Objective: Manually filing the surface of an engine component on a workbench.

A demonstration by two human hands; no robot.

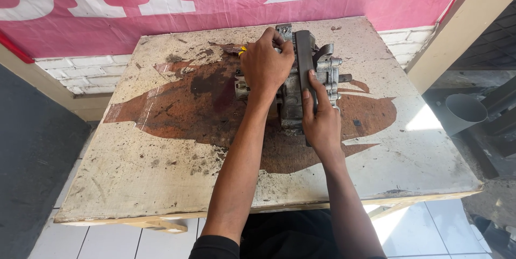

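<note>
Pink banner (107, 17) with big white shapes fills the whole back, hanging over a white brick wall (80, 65). Under it sits the table (134, 167), a beat-up cream board with a huge rusty brown patch where the top layer has peeled off, plus grime and scratches all over. White floor tiles (441, 227) show below the front edge, and off to the right there's a grey pipe (462, 111) lying in the shade.

Near the middle of the table, toward the far edge, is the metal part (322, 71), a greyish cast housing, pretty dirty, with lugs and bolts sticking out on the right side. A long dark flat bar (304, 49) lies on top of it, running front to back.

Left hand (264, 65) is draped over the left side of the housing, fingers curled down over the far top edge, so that grip is holding the part. Right hand (321, 116) comes in from the near side, fingers flat and pressed along the bar, not wrapped around it.

Tiny bit of yellow (242, 51) pokes out just left of the left hand, can't tell what it is.
</note>
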